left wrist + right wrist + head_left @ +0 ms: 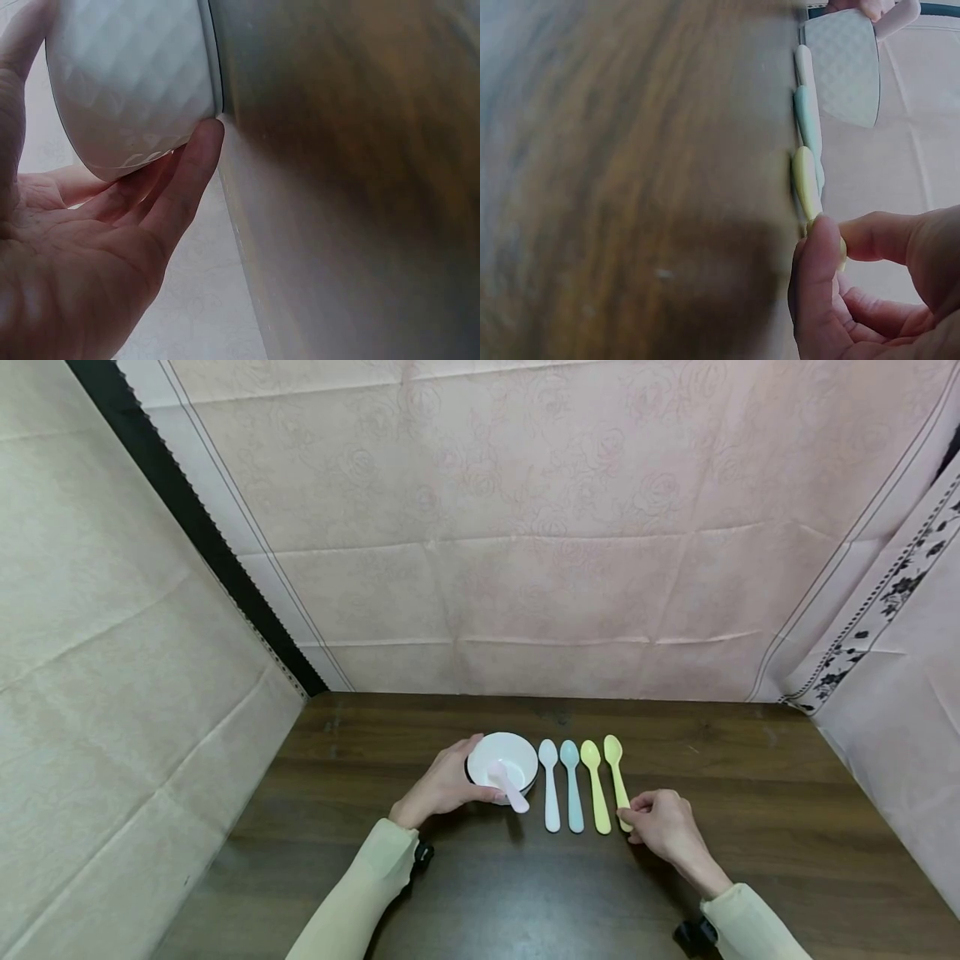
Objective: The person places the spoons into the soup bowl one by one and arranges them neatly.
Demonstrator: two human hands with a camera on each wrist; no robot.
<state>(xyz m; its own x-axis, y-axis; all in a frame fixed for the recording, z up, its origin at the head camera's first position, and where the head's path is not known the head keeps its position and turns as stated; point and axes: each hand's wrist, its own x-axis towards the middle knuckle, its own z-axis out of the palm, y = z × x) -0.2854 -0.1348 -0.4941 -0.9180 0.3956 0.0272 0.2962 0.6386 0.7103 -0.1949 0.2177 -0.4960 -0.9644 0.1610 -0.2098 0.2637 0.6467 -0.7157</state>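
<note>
A white bowl [491, 745] with a quilted-looking outer wall [135, 82] stands on the table, gripped at its side by my left hand [448, 781]. Inside it leans a pale pink spoon [513, 792], its handle sticking out over the near rim. To the bowl's right lie a white spoon [551, 792], a light blue spoon [573, 789] and a yellow spoon [598, 793], side by side with handles toward me. Last in the row is a second yellow spoon [616, 768]; my right hand [665, 823] pinches its handle end between thumb and fingers.
The brown wooden table [525, 902] runs back to a pale cloth wall [525, 610]. Another cloth [112, 735] hangs on the left, and one with a black floral border [900, 735] on the right.
</note>
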